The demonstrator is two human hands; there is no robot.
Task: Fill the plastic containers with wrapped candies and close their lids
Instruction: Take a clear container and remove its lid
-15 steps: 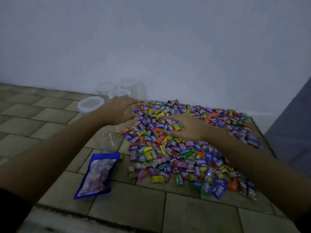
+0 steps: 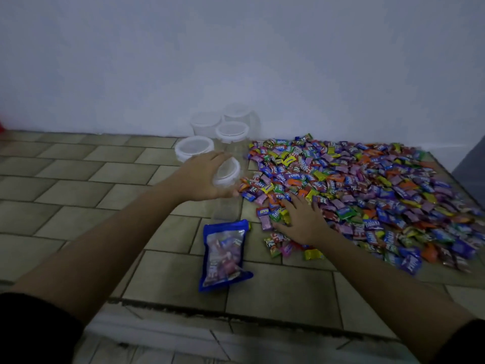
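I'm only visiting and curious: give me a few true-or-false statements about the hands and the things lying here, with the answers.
1. The left hand grips a white lid. True.
2. The right hand hovers clear of the candies. False: it rests on them, fingers spread.
3. The blue bag lies on the tiles, beside the near edge of the pile. True.
4. The containers by the wall are full of candies. False: they look empty, with their lids on.
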